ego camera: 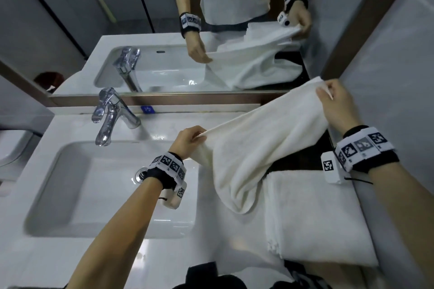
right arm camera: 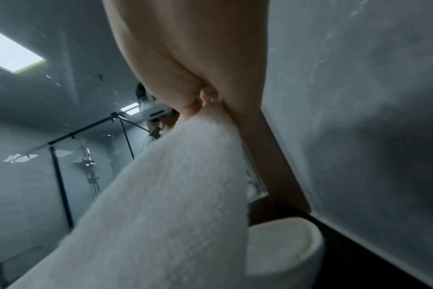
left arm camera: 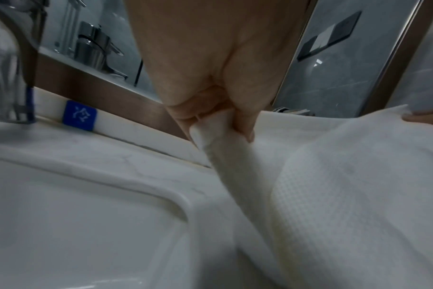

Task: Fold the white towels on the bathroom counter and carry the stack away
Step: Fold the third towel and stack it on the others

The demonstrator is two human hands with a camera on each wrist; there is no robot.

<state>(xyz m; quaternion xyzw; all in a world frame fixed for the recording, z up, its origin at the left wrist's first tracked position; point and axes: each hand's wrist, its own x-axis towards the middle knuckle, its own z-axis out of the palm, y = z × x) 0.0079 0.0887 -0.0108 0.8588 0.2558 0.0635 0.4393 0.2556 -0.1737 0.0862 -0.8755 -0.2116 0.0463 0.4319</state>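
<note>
A white towel (ego camera: 253,148) hangs stretched between my two hands above the counter, sagging down toward the sink's right edge. My left hand (ego camera: 191,136) pinches its near-left corner; the left wrist view shows fingers and thumb clamped on the towel's (left arm camera: 334,185) bunched edge. My right hand (ego camera: 333,103) grips the far-right corner, held higher, close to the mirror frame. In the right wrist view the towel (right arm camera: 161,205) drapes down from the curled fingers. A folded white towel (ego camera: 314,216) lies flat on the counter at the right, below my right wrist.
A white sink basin (ego camera: 70,195) with a chrome faucet (ego camera: 110,117) fills the left of the counter. The mirror (ego camera: 164,30) runs along the back. A grey wall (ego camera: 387,77) stands close on the right. A blue label (left arm camera: 79,115) sits on the backsplash.
</note>
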